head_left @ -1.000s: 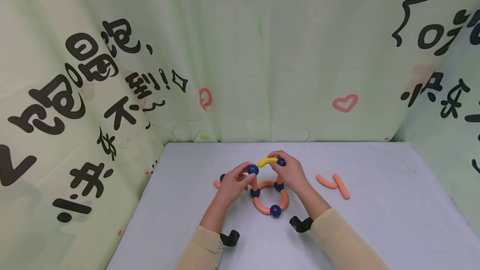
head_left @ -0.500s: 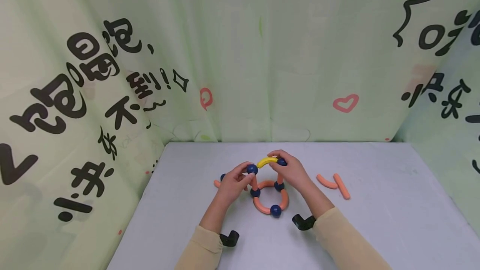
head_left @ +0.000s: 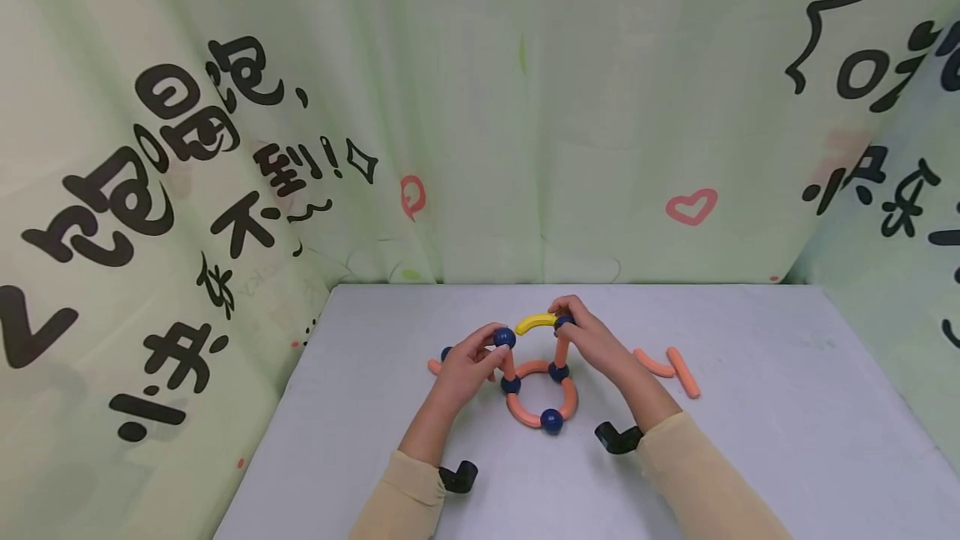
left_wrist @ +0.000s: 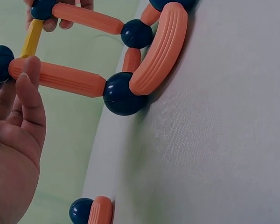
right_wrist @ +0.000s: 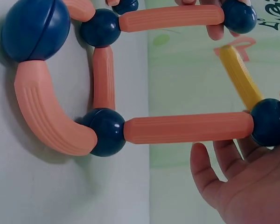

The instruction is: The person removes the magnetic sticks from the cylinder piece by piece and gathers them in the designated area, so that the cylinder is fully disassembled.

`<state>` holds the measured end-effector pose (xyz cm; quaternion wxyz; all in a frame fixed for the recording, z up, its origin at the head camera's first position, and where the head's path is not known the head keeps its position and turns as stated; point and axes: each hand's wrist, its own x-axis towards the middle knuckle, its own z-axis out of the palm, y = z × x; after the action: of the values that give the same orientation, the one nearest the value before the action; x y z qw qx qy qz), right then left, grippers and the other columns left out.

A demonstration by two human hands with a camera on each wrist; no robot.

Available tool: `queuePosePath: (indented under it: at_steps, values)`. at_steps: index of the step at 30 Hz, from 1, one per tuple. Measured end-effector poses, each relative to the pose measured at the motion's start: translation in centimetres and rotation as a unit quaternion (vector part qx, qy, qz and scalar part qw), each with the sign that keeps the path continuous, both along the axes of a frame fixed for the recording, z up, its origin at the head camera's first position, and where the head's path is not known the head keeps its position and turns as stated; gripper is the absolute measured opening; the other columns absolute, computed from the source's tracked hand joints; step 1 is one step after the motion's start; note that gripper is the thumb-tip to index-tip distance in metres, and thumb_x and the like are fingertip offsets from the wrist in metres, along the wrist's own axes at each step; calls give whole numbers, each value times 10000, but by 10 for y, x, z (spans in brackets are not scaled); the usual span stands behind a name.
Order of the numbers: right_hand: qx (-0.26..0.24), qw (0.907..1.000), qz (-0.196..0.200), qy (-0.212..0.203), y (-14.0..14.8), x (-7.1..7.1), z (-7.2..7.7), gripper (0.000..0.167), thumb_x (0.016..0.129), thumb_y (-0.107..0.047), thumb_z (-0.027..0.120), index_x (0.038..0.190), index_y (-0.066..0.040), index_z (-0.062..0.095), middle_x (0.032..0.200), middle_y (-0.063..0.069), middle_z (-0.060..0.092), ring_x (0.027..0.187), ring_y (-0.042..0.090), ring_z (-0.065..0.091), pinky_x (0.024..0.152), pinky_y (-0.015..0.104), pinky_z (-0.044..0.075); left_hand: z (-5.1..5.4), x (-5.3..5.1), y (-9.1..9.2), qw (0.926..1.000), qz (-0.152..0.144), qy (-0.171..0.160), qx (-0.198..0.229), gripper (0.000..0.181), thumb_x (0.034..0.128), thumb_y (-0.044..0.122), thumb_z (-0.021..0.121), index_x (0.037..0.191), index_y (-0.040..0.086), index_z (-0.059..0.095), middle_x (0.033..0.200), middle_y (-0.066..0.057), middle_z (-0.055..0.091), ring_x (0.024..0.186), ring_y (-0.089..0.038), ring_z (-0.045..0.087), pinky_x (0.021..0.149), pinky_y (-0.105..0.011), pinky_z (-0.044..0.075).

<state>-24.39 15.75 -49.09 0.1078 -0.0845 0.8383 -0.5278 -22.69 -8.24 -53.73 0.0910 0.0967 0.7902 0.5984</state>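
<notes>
Blue balls and curved orange rods form a ring [head_left: 525, 417] on the table. Two straight orange rods rise from it, each topped by a blue ball. My left hand [head_left: 465, 367] pinches the left top ball [head_left: 505, 337]. At the right top ball [head_left: 564, 322], the fingers of my right hand [head_left: 596, 344] grip it, partly covering it. From that ball a short curved yellow rod [head_left: 534, 323] reaches toward the left one. In the right wrist view, a gap shows between the free end of the yellow rod [right_wrist: 241, 77] and the left top ball [right_wrist: 239, 17].
Two loose orange rods, one curved [head_left: 652, 363] and one straight [head_left: 683, 373], lie to the right, near my right forearm. Behind my left hand, another blue ball [left_wrist: 81, 211] with an orange rod [left_wrist: 101, 211] lies on the table. A printed curtain [head_left: 480, 148] hangs behind the table.
My right hand and forearm have shifted slightly to the right, and the fingers sit farther back off the yellow rod. The left hand and the ring look almost unchanged.
</notes>
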Motion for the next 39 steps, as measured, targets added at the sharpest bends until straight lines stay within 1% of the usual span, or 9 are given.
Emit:
queuePosePath:
  at_steps: [5,10,13,17,23,26,30,33,39]
  values:
    - [140,9996,223,140,6,0,-6,329,1022,-222,498,1344,-170,455,1326,139,510,1181,320,515,1015,511,456,0,-1,0,10000,4,-24,-30,427,925,481,649,1328,367,572,1143,21,691,949,-422,634,699,-293,545]
    - [382,9985,208,344,11,0,-13,368,1001,-368,573,1347,-254,520,1378,67,528,1203,317,520,969,480,507,-1,-1,0,10000,-25,-20,8,427,922,487,649,1327,375,570,1147,21,691,957,-420,637,706,-294,544]
    - [283,9991,158,283,13,0,-15,362,1006,-353,564,1358,-272,530,1404,70,518,1222,323,514,989,509,494,-2,-2,0,10000,-21,-12,26,425,923,489,648,1326,377,570,1153,25,693,958,-405,646,711,-301,547]
    - [43,9998,137,131,14,3,-15,364,1020,-263,520,1384,-275,518,1436,94,501,1246,332,498,1040,574,437,-2,-2,0,10000,-6,9,23,432,923,483,652,1332,369,569,1182,15,688,897,-371,653,708,-303,549]
    - [24,9998,68,192,16,4,-19,403,1009,-307,554,1406,-269,499,1343,89,564,1207,301,530,1032,542,460,-2,-1,1,9999,-24,-49,128,450,928,468,653,1349,341,561,1241,-9,663,754,-190,654,707,-307,564]
    - [-30,9996,42,264,18,5,-21,414,1001,-335,573,1401,-256,500,1305,90,580,1203,301,541,1018,522,479,-1,-1,1,9994,-94,-44,325,470,940,441,646,1373,282,552,1200,-35,671,780,-166,678,729,-315,584]
    - [-144,9994,14,304,19,7,-23,431,992,-369,585,1398,-249,505,1316,102,582,1216,309,536,1018,524,479,1,0,2,9982,-173,-60,574,479,950,413,641,1378,217,550,1057,-65,693,846,-177,717,798,-317,603]
    - [-198,9994,-38,292,20,8,-23,449,982,-392,598,1399,-250,510,1327,108,581,1223,312,531,1023,528,475,1,1,3,9978,-168,-128,632,456,946,411,648,1360,238,562,1004,-54,702,867,-173,730,842,-310,596]
    - [-265,9995,-99,165,20,12,-21,472,966,-425,614,1396,-257,519,1327,112,581,1226,319,526,1031,529,470,1,1,4,9984,-122,-128,536,425,941,423,652,1334,279,575,1011,-32,708,868,-160,733,871,-317,589]
